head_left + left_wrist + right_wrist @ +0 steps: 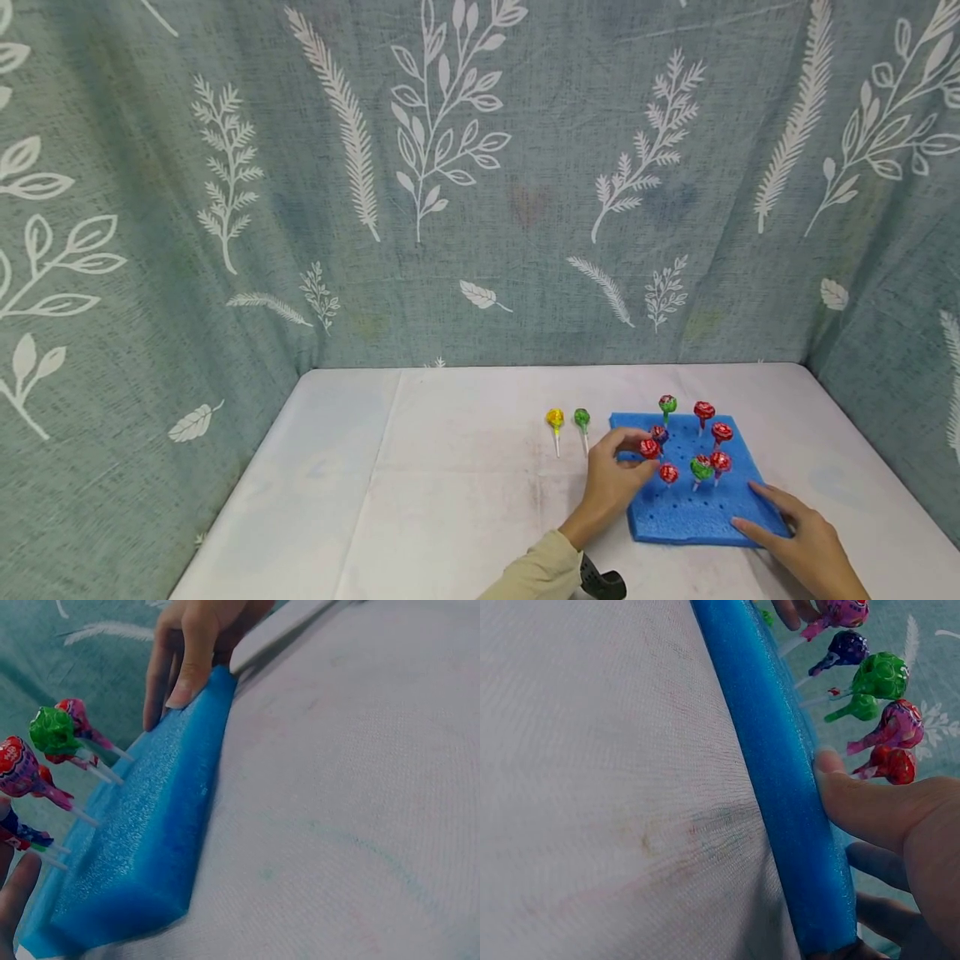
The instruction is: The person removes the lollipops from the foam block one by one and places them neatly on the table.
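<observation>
A blue foam board [693, 521] dotted with small holes lies on the right of the table, several wrapped lollipops [701, 467] upright in it. Between the thumb and fingers of my left hand [611, 479], over the board's left side, is a red lollipop [649, 449]. A dark-wrapped lollipop [659, 434] stands just behind it, and another red one [668, 473] in front. My right hand [806, 533] holds the board's near right corner, thumb on the top face and fingers along the side. In the left wrist view, only the left fingertips [19, 896] show.
A yellow lollipop [555, 418] and a green lollipop [582, 418] lie on the white tablecloth [435, 500] left of the board. A black strap-like object [602, 581] shows by the left sleeve [536, 571]. Leaf-patterned curtain [525, 208] encloses the table's back and sides.
</observation>
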`<state>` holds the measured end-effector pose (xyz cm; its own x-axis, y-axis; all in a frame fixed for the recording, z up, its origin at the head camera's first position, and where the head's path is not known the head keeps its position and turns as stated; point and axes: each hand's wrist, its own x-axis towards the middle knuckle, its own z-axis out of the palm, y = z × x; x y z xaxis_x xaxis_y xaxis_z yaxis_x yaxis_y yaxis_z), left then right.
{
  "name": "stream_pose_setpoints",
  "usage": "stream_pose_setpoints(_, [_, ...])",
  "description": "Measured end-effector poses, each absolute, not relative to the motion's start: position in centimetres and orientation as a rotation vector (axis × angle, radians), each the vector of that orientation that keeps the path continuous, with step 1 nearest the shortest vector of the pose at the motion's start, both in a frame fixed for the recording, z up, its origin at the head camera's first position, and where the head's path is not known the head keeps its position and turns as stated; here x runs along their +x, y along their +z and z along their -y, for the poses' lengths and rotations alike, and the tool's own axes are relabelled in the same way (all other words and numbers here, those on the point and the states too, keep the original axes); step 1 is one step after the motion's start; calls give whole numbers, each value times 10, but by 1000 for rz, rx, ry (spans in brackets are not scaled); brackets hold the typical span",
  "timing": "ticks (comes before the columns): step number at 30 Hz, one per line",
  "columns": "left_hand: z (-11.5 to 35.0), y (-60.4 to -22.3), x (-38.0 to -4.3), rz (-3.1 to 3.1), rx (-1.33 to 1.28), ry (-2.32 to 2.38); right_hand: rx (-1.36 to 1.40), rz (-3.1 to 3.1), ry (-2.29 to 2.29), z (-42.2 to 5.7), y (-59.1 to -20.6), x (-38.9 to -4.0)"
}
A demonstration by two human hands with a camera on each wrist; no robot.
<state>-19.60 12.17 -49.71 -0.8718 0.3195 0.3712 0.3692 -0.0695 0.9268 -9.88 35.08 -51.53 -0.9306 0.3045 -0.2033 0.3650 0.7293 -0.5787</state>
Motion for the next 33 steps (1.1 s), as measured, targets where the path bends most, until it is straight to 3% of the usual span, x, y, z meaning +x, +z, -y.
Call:
stream_pose_setpoints(15, [-122,-499,-206,1994,-803,-2081,575,-2815,-969,-351,-519,-96])
stream_pose_setpoints(25, [-102,-460,-198,2008,-790,-2038,591,-2796,-995,-354,-521,-100])
stream_pose_setpoints(33, [-93,-450,-202,2016,-750,-2025,576,-2809,-986,-355,-522,-102])
